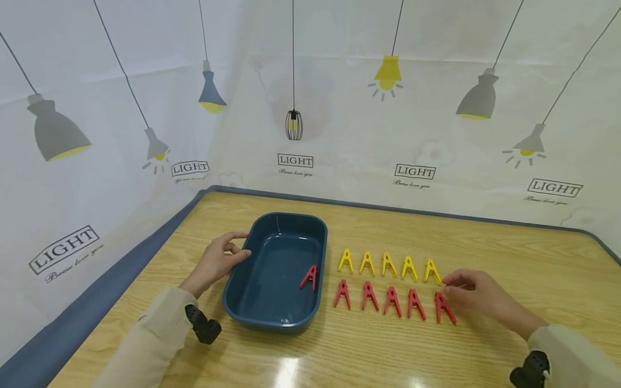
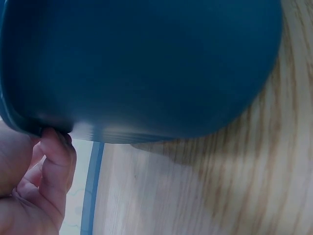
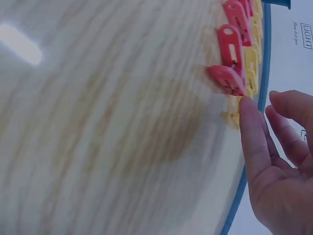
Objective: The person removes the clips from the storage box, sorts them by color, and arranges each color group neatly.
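My left hand (image 1: 216, 262) grips the left rim of a deep dark-blue rectangular dish (image 1: 271, 318), thumb over the edge and fingers outside; its outer wall (image 2: 161, 63) fills much of the left wrist view. A red clothespin (image 1: 309, 277) leans inside, against the right wall. My right hand (image 1: 477, 293) hovers at the right end of two rows of clothespins, thumb and fingers apart. Its fingertips are beside the last yellow clothespin (image 1: 431, 271) and the last red clothespin (image 1: 444, 308). Whether they touch either, I cannot tell. In the right wrist view the hand covers part of a yellow clothespin (image 3: 232, 119).
Several yellow clothespins (image 1: 387, 264) form the back row, and several red clothespins (image 1: 392, 302) the front row, right of the dish. They stand on a wood-grain table (image 1: 368, 350) with a blue edge (image 1: 388, 207). A lamp-printed white curtain (image 1: 339, 161) hangs behind.
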### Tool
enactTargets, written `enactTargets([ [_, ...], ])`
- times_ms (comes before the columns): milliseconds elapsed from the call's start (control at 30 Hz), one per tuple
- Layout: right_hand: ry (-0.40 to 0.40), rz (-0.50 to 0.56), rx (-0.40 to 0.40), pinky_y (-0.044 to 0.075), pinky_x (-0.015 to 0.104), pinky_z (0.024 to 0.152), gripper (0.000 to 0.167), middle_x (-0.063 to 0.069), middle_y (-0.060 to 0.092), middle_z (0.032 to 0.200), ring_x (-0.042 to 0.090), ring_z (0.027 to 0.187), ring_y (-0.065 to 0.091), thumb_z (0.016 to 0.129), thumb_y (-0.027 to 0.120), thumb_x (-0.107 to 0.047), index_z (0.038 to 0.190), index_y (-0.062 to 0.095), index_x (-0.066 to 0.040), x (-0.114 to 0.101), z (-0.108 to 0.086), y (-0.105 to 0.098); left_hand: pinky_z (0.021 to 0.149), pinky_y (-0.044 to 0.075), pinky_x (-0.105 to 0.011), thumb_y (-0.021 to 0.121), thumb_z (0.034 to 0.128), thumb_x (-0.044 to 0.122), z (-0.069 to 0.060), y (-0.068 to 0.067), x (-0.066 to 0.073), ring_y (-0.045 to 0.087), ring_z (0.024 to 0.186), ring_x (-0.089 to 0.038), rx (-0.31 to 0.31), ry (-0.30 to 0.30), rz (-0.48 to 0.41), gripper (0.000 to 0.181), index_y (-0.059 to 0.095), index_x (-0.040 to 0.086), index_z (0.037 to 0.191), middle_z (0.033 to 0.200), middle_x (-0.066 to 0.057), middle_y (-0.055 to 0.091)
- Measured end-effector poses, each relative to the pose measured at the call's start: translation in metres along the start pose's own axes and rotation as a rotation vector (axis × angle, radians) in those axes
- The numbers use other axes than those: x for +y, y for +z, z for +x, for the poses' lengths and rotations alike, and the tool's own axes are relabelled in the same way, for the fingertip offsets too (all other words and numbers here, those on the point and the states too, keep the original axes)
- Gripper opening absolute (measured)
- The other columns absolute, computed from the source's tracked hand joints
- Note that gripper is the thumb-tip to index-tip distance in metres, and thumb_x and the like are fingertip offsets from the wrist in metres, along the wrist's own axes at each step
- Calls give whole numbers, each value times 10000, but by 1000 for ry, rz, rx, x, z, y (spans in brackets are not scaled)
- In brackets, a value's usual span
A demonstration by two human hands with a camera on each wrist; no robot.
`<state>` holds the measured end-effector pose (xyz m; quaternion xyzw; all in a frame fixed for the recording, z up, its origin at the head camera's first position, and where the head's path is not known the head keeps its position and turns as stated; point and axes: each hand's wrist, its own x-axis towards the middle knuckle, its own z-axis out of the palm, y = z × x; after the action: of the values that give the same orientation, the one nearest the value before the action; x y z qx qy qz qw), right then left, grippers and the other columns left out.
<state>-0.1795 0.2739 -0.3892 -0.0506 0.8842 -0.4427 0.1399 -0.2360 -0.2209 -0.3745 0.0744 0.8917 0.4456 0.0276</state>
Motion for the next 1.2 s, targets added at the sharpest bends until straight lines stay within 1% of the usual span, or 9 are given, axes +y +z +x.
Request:
enactTargets([
  [100, -36, 47, -19, 507, 323, 649, 367, 161, 559, 956, 215, 812, 572, 882, 551, -161, 1097, 486, 130, -5, 1, -3, 439, 398, -270, 586, 856, 147, 0, 1, 0, 433, 444, -137, 3, -1, -1, 434, 457, 51, 1259, 729, -81, 570],
  [200, -55, 62, -21, 506, 334, 661, 380, 183, 557, 970, 225, 829, 574, 884, 548, -164, 1106, 475, 135, -15, 4, -3, 441, 401, -273, 586, 856, 148, 0, 1, -1, 435, 447, -142, 7, 1, 0, 432, 458, 57, 1258, 728, -78, 567],
  [333, -101, 53, -27, 505, 345, 668, 397, 205, 546, 988, 268, 849, 573, 878, 557, -184, 1117, 474, 122, -37, 9, -1, 444, 401, -277, 586, 855, 148, 0, 1, -1, 436, 449, -144, 7, 4, 5, 434, 457, 58, 1259, 729, -75, 565],
  [433, -144, 53, -54, 504, 355, 677, 399, 211, 537, 991, 290, 850, 576, 871, 569, -200, 1112, 483, 106, -56, 13, 3, 444, 401, -277, 586, 855, 149, 0, 1, -1, 436, 447, -146, 7, 0, 6, 431, 459, 63, 1258, 733, -78, 566],
  [567, -208, 55, -103, 503, 370, 680, 353, 195, 544, 971, 283, 834, 583, 869, 572, -192, 1083, 509, 82, -78, 22, 14, 445, 399, -277, 585, 858, 149, 0, 1, -1, 433, 447, -144, 6, 1, 5, 429, 459, 59, 1257, 738, -83, 566],
  [767, -276, 36, -189, 502, 390, 666, 271, 105, 564, 870, 297, 803, 575, 871, 569, -165, 1034, 545, 51, -107, 39, 37, 445, 398, -280, 587, 858, 156, -1, 0, -1, 432, 449, -139, 4, 16, -1, 430, 460, 42, 1253, 734, -84, 567],
  [900, -355, -9, -230, 500, 371, 656, 217, 82, 572, 863, 244, 755, 575, 878, 557, -146, 1016, 560, 23, -126, 53, 53, 449, 395, -279, 586, 859, 157, -1, 0, -1, 428, 445, -137, 5, 13, 2, 429, 460, 46, 1254, 733, -86, 565],
  [1033, -437, -55, -217, 496, 311, 641, 186, 75, 586, 892, 179, 724, 573, 879, 554, -136, 1014, 574, -9, -150, 67, 64, 451, 392, -276, 587, 857, 150, -1, 0, 0, 425, 450, -136, 9, 11, -2, 429, 462, 45, 1254, 727, -82, 564],
  [1200, -464, -76, -204, 492, 280, 654, 190, 88, 593, 926, 160, 751, 579, 868, 568, -121, 1020, 584, -7, -175, 82, 76, 450, 392, -273, 588, 856, 148, -1, 1, -1, 424, 453, -134, 12, 9, -11, 427, 464, 42, 1251, 723, -77, 563],
])
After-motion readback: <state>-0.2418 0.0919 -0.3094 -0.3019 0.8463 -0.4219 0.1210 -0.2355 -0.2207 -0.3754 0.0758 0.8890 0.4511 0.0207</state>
